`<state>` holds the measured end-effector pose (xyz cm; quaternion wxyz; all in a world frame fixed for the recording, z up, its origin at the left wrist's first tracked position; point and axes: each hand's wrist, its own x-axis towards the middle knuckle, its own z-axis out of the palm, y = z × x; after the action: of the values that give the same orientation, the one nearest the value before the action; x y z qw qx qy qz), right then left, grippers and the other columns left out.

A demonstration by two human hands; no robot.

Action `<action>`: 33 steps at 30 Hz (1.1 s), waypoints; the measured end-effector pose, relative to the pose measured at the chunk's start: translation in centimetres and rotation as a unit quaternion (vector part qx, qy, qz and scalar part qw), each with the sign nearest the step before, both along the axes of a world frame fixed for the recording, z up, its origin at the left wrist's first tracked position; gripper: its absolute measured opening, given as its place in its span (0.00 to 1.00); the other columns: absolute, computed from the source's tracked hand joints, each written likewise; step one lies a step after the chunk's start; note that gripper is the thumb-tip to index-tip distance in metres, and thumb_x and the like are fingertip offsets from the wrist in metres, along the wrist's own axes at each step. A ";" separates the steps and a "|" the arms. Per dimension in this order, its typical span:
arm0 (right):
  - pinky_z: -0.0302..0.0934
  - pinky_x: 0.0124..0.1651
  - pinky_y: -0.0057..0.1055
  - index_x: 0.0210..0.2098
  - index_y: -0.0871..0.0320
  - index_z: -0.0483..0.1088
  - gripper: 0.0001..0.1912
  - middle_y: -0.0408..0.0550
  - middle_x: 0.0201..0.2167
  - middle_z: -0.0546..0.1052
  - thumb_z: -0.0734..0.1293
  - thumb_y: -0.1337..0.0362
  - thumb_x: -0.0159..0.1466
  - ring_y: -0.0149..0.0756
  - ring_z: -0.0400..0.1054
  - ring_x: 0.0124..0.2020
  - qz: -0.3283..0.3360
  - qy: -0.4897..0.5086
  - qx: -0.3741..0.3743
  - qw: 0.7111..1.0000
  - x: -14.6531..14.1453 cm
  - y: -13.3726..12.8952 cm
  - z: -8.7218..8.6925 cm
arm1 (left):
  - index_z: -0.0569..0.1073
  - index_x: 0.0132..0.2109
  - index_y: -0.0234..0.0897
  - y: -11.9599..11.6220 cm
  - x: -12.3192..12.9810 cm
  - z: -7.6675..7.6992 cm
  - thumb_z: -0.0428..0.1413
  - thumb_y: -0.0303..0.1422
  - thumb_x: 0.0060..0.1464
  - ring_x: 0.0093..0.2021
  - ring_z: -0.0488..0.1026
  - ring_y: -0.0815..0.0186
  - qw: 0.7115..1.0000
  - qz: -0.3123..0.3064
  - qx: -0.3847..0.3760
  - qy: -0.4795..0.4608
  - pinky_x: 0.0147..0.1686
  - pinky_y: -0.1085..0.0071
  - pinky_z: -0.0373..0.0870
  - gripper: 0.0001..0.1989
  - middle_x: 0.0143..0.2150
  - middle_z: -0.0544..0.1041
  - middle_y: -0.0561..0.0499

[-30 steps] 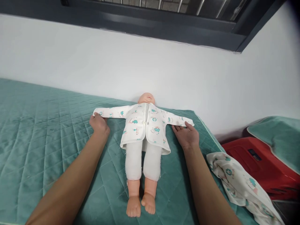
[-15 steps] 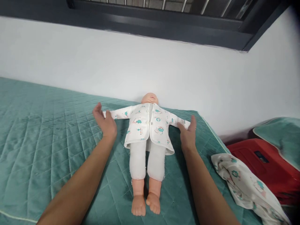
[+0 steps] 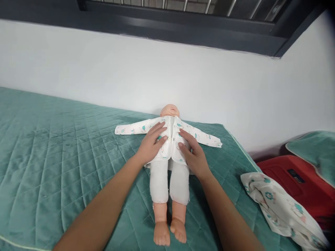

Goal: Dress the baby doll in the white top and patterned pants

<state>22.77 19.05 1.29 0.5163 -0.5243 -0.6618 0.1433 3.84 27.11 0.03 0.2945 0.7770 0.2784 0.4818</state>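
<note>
A baby doll (image 3: 160, 184) lies on its back, feet toward me, its head near the wall. It wears a white printed jacket (image 3: 171, 153) with small buttons down the front, and both sleeves are spread outward. My left hand (image 3: 153, 143) lies on the jacket's left front panel with fingers apart. On the right front panel rests my right hand (image 3: 193, 153), its fingers also spread. Neither hand grips the cloth. The two front edges lie side by side with a narrow gap at the top.
A green quilted cover (image 3: 65, 157) lies under the doll. At the right are a crumpled printed white cloth (image 3: 282, 205), a red case (image 3: 280, 167) and another green cloth (image 3: 314, 150). A white wall (image 3: 131, 69) stands behind.
Both hands have left the sleeve ends and moved inward onto the jacket's front. The sleeve ends are now uncovered. The view has shifted slightly.
</note>
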 end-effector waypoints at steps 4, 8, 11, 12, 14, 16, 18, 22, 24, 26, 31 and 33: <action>0.56 0.62 0.47 0.52 0.51 0.71 0.16 0.50 0.52 0.74 0.64 0.56 0.65 0.44 0.66 0.55 -0.098 -0.059 0.002 0.993 -1.0 2.0 1.0 | 0.70 0.61 0.43 0.0 0.0 0.1 0.52 0.38 0.64 0.72 0.53 0.59 0.999 -0.001 0.028 0.046 0.71 0.51 0.49 0.21 0.70 0.62 0.46; 0.61 0.51 0.44 0.47 0.55 0.70 0.19 0.51 0.42 0.75 0.63 0.50 0.64 0.44 0.68 0.44 -0.169 -0.081 -0.086 0.979 -1.8 5.6 3.1 | 0.69 0.62 0.44 0.1 -0.1 -0.1 0.50 0.38 0.65 0.72 0.51 0.59 0.998 -0.003 0.038 0.058 0.71 0.49 0.48 0.21 0.71 0.60 0.48; 0.62 0.45 0.42 0.42 0.55 0.68 0.19 0.50 0.37 0.75 0.64 0.48 0.62 0.44 0.68 0.38 -0.193 -0.107 -0.167 0.961 -2.2 8.3 4.7 | 0.69 0.62 0.44 0.1 -0.2 -0.3 0.50 0.38 0.65 0.73 0.51 0.59 0.998 -0.005 0.034 0.054 0.71 0.50 0.48 0.20 0.71 0.60 0.48; 0.62 0.44 0.41 0.41 0.55 0.67 0.17 0.50 0.36 0.75 0.64 0.49 0.62 0.44 0.69 0.37 -0.200 -0.118 -0.182 0.955 -2.3 9.0 5.1 | 0.69 0.62 0.44 0.1 -0.2 -0.3 0.50 0.38 0.65 0.72 0.51 0.59 0.998 -0.005 0.030 0.050 0.71 0.50 0.48 0.20 0.71 0.60 0.48; 0.61 0.44 0.40 0.40 0.55 0.66 0.11 0.51 0.36 0.75 0.65 0.56 0.61 0.45 0.69 0.38 -0.216 -0.137 -0.201 0.946 -2.5 10.1 5.6 | 0.70 0.61 0.44 0.1 -0.2 -0.4 0.51 0.38 0.64 0.72 0.52 0.59 0.999 -0.004 0.020 0.042 0.71 0.51 0.49 0.20 0.70 0.61 0.48; 0.61 0.44 0.40 0.35 0.55 0.67 0.05 0.51 0.35 0.75 0.64 0.62 0.61 0.46 0.69 0.37 -0.217 -0.154 -0.208 0.941 -2.9 10.8 5.9 | 0.71 0.60 0.44 0.0 -0.2 -0.4 0.52 0.38 0.64 0.72 0.53 0.59 0.999 -0.004 0.011 0.034 0.71 0.51 0.49 0.19 0.70 0.62 0.47; 0.61 0.43 0.39 0.31 0.55 0.67 0.02 0.50 0.33 0.75 0.62 0.65 0.60 0.44 0.69 0.37 -0.196 -0.171 -0.196 0.946 -3.2 11.0 6.1 | 0.71 0.60 0.42 0.0 -0.3 -0.3 0.52 0.37 0.63 0.72 0.53 0.60 1.000 -0.005 0.009 0.028 0.71 0.52 0.50 0.19 0.70 0.62 0.47; 0.61 0.40 0.36 0.31 0.55 0.68 0.04 0.48 0.31 0.76 0.61 0.66 0.60 0.40 0.68 0.34 -0.134 -0.197 -0.154 0.959 -4.0 10.1 6.1 | 0.72 0.58 0.42 -0.1 -0.3 -0.2 0.53 0.36 0.62 0.71 0.54 0.59 1.000 0.000 -0.004 0.023 0.70 0.52 0.51 0.18 0.70 0.62 0.46; 0.62 0.40 0.37 0.34 0.55 0.69 0.05 0.48 0.34 0.76 0.61 0.65 0.61 0.40 0.69 0.35 -0.113 -0.188 -0.131 0.967 -4.3 8.8 5.7 | 0.73 0.56 0.42 -0.2 -0.4 -0.2 0.54 0.36 0.62 0.71 0.55 0.59 1.000 0.004 -0.003 0.015 0.69 0.52 0.53 0.16 0.69 0.63 0.45; 0.64 0.43 0.39 0.41 0.56 0.69 0.09 0.51 0.42 0.76 0.61 0.64 0.63 0.41 0.70 0.41 -0.106 -0.163 -0.086 0.977 -4.4 6.8 4.9 | 0.74 0.53 0.42 -0.4 -0.4 -0.1 0.54 0.35 0.61 0.70 0.57 0.59 1.000 0.002 0.011 0.006 0.69 0.52 0.53 0.14 0.67 0.66 0.46; 0.55 0.65 0.51 0.59 0.52 0.63 0.23 0.55 0.61 0.67 0.65 0.64 0.65 0.46 0.59 0.64 -0.065 -0.159 0.031 0.985 -4.0 -1.4 1.3 | 0.65 0.63 0.44 -1.0 -0.4 0.1 0.55 0.34 0.60 0.68 0.60 0.58 0.999 0.031 -0.018 -0.029 0.67 0.53 0.57 0.24 0.67 0.65 0.44; 0.50 0.68 0.53 0.60 0.48 0.62 0.24 0.51 0.64 0.65 0.66 0.64 0.65 0.45 0.55 0.67 -0.055 -0.144 0.031 0.988 -3.6 -4.5 -0.3 | 0.63 0.63 0.44 -1.2 -0.4 0.4 0.55 0.34 0.59 0.68 0.59 0.57 0.999 0.027 -0.024 -0.032 0.67 0.52 0.56 0.25 0.67 0.64 0.44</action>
<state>19.16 14.51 1.03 0.4391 -0.5586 -0.7035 0.0173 3.41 25.90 0.38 0.3088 0.7461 0.3006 0.5076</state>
